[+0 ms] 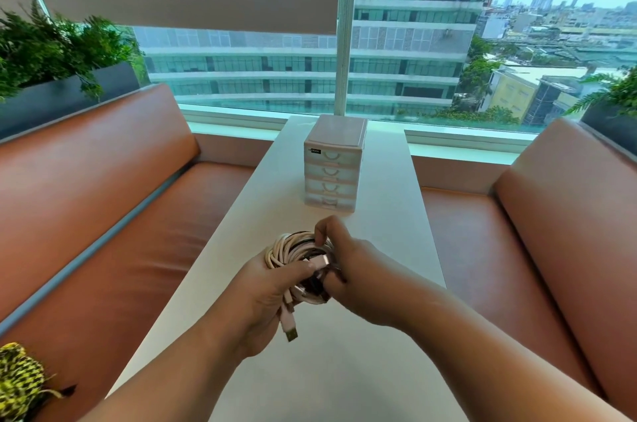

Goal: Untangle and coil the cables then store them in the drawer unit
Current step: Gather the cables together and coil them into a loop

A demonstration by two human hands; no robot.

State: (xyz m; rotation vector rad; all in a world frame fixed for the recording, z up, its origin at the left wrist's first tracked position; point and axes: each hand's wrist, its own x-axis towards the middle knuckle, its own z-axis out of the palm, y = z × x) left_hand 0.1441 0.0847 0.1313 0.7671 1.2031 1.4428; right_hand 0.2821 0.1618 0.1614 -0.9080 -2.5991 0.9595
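Observation:
A tangled bundle of white, pink and dark cables [291, 249] is held above the white table [379, 187]. My left hand [272, 287] grips the bundle from below and the left, and a pink USB plug [290, 332] hangs down from it. My right hand [348, 263] pinches strands at the bundle's top and right side. A small pale pink drawer unit [332, 169] with several shut drawers stands farther back on the table, apart from both hands.
Orange-brown padded benches [103, 207] flank the narrow table on both sides. A window sill and glass lie behind the drawer unit. Planters with green foliage [51, 52] sit behind each bench. A yellow-black fabric item [17, 383] rests at the lower left.

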